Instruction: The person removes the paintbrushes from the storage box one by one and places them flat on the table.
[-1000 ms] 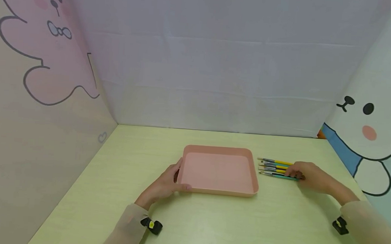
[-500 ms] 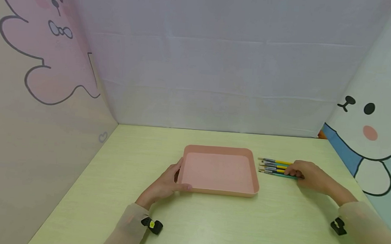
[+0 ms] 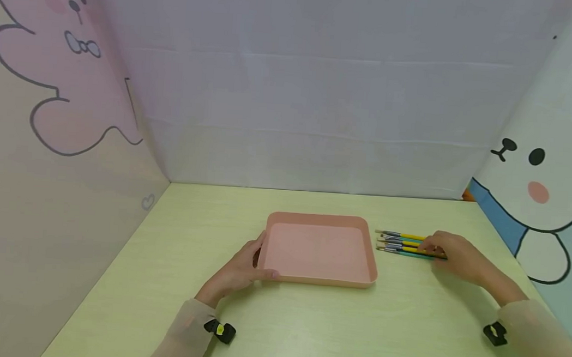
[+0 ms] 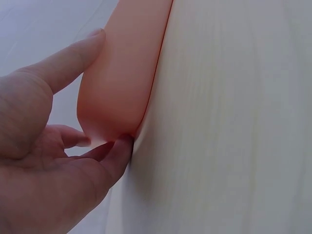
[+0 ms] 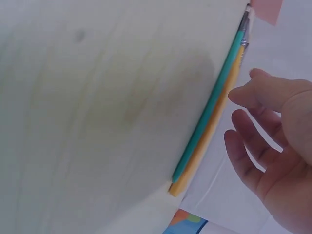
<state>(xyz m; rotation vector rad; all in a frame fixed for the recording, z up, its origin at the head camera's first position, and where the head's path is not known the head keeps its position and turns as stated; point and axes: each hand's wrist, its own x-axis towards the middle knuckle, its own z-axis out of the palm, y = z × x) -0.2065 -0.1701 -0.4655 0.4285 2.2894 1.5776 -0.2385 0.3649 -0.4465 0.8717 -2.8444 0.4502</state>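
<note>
1. our left hand [image 3: 241, 268] grips the pink tray's [image 3: 320, 220] near-left corner on the counter [image 3: 306, 332]; we hold it firm.
2. our right hand [image 3: 453, 254], fingers spread loosely, hovers over the paintbrushes [image 3: 400, 244] right of the tray; we should pinch one handle cleanly.

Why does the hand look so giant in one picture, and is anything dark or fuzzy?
Left wrist view: the left hand fills the frame because the camera sits right beside it, and the pink tray edge looks soft. Right wrist view: a faint grey shadow lies on the table beside the paintbrushes. Head view: even soft light, walls bowed by the wide lens, small things slightly fuzzy.
</note>
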